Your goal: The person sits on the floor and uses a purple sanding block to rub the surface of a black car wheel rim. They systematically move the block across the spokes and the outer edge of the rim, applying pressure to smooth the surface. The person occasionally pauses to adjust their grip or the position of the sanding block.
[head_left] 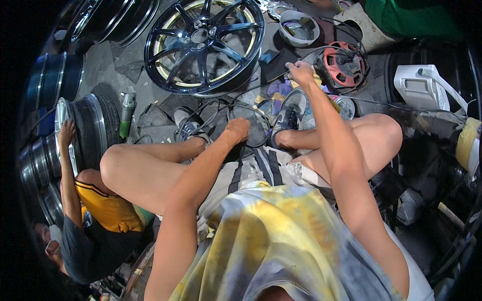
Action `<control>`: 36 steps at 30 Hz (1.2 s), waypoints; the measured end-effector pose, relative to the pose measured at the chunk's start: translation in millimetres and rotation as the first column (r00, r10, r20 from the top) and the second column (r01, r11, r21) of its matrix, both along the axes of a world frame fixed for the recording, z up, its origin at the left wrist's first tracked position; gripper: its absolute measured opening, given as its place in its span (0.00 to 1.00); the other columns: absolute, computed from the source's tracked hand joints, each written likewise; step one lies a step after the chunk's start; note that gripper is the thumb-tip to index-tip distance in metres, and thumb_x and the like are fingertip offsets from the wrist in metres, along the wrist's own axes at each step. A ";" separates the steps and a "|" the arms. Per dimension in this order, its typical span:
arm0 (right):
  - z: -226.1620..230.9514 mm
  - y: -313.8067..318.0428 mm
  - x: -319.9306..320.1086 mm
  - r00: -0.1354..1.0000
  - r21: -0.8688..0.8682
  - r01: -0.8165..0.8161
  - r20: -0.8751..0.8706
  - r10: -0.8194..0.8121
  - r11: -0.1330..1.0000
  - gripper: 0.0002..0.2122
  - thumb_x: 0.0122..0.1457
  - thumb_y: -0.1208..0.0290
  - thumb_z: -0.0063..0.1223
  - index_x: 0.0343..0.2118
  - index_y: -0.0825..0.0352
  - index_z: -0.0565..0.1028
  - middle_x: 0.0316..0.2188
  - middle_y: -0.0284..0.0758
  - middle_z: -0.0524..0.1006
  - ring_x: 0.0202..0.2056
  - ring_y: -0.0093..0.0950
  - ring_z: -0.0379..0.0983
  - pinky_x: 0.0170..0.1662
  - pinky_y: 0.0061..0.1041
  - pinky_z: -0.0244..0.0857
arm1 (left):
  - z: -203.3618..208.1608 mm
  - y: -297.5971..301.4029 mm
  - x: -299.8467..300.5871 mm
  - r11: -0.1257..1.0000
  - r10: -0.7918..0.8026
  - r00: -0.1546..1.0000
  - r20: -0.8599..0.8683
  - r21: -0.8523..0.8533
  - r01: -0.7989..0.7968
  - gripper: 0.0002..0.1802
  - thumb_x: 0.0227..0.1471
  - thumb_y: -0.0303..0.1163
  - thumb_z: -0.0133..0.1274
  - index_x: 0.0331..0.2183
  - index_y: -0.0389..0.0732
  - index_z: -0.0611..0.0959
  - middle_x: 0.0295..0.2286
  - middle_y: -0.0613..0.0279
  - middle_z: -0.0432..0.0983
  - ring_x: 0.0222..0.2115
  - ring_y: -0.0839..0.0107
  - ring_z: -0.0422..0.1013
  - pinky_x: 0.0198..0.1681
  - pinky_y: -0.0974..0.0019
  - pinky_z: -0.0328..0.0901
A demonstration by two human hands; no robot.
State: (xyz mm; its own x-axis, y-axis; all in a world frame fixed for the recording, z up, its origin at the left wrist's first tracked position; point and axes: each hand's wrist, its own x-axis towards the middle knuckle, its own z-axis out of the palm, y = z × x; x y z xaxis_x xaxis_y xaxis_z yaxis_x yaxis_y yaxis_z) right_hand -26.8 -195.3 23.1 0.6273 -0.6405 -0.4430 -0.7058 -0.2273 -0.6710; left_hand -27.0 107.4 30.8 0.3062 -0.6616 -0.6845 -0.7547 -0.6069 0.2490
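My right hand (pixel 301 73) reaches forward with its fingers closed at the edge of a dark flat sheet (pixel 276 66), possibly sandpaper. Whether it pinches the sheet or something small beside it is hard to see. Between my knees, my left hand (pixel 238 130) is curled closed over a loop of black cable (pixel 217 102); its fingers face away, hiding anything inside. Ahead lies a dark glossy multi-spoke wheel rim (pixel 200 36), face up and apart from both hands. Scraps of yellow and purple abrasive pad (pixel 277 92) are scattered beneath my right wrist.
A white bowl (pixel 299 31) with murky contents and a red cable reel (pixel 344 65) stand ahead to the right. A green grinder (pixel 127 114) is at left. A co-worker's hand (pixel 66 133) touches another wheel (pixel 89 128). A white box-shaped container (pixel 420 87) sits far right.
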 end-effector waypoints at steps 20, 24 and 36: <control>15.4 -7.6 -34.1 0.720 -0.138 -0.463 -0.634 0.282 0.875 0.25 0.53 0.56 0.61 0.52 0.66 0.77 0.54 0.44 0.76 0.56 0.43 0.73 0.57 0.38 0.68 | -48.1 -44.2 -69.7 0.923 0.105 0.992 0.068 -0.379 -0.071 0.17 0.46 0.31 0.60 0.40 0.39 0.80 0.40 0.48 0.78 0.40 0.54 0.78 0.39 0.55 0.75; 26.4 -5.4 -59.1 0.664 -0.120 -0.415 -0.717 0.210 0.902 0.25 0.54 0.57 0.62 0.54 0.63 0.76 0.56 0.44 0.74 0.59 0.42 0.70 0.59 0.42 0.65 | -60.9 -55.6 -91.5 0.920 0.028 0.970 0.240 -0.385 0.069 0.18 0.49 0.30 0.58 0.43 0.40 0.77 0.43 0.53 0.74 0.41 0.58 0.77 0.37 0.59 0.75; 12.8 3.2 44.2 0.879 -0.500 -0.395 0.039 0.476 0.771 0.14 0.57 0.62 0.58 0.40 0.66 0.76 0.42 0.49 0.73 0.44 0.51 0.72 0.47 0.47 0.67 | -73.0 -59.5 -102.5 0.927 -0.137 0.967 0.215 -0.317 0.202 0.18 0.56 0.32 0.49 0.49 0.42 0.78 0.46 0.54 0.71 0.47 0.57 0.69 0.43 0.56 0.68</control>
